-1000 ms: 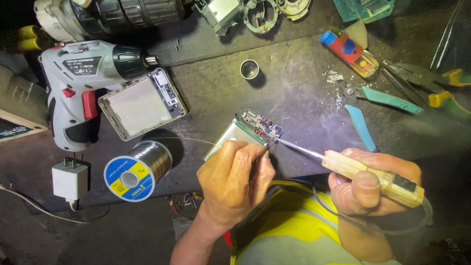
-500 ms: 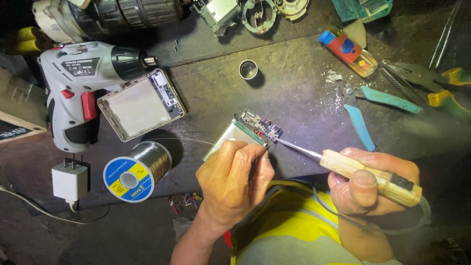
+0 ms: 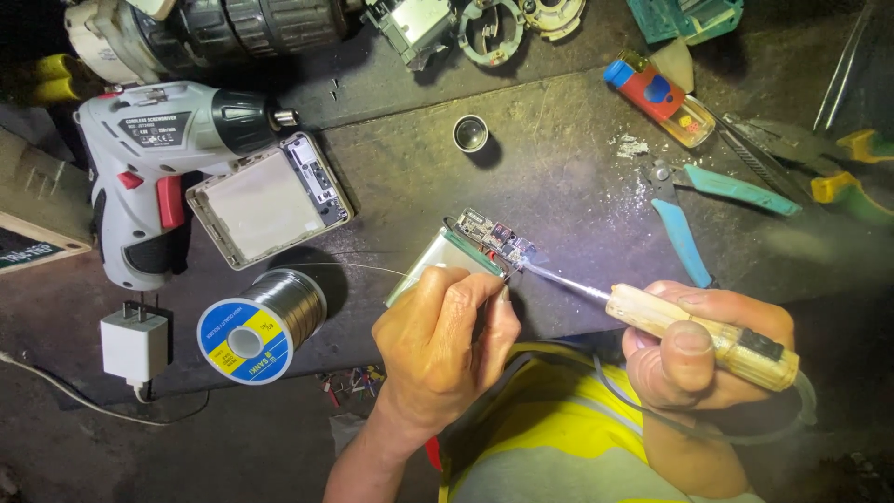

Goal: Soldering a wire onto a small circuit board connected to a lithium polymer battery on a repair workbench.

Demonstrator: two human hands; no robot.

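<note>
The left hand (image 3: 445,346) was curled, fingertips pinched at the near edge of a flat silver battery pack (image 3: 440,263) that lay on the dark workbench (image 3: 559,158) just in front of the person. A small circuit board (image 3: 494,235) sat at the pack's far right end, touching it. A fine strand of solder wire (image 3: 372,269) ran from the left hand's fingers towards the solder spool (image 3: 259,326), which lay on its side to the left with a blue and yellow label facing up.

The right hand (image 3: 700,346) was clenched around the wooden handle of a soldering iron (image 3: 694,335), thumb on top. The iron's metal tip pointed left and met the near corner of the circuit board, beside the left fingertips.

Further left lay an open white plastic case (image 3: 268,198), and next to it a grey and white cordless screwdriver (image 3: 158,158) with a red trigger. A white plug adapter (image 3: 133,345) sat near the spool. Beyond the board stood a small round metal cap (image 3: 470,133). To the right lay a red and blue lighter (image 3: 659,98) and teal-handled cutters (image 3: 708,200)
</note>
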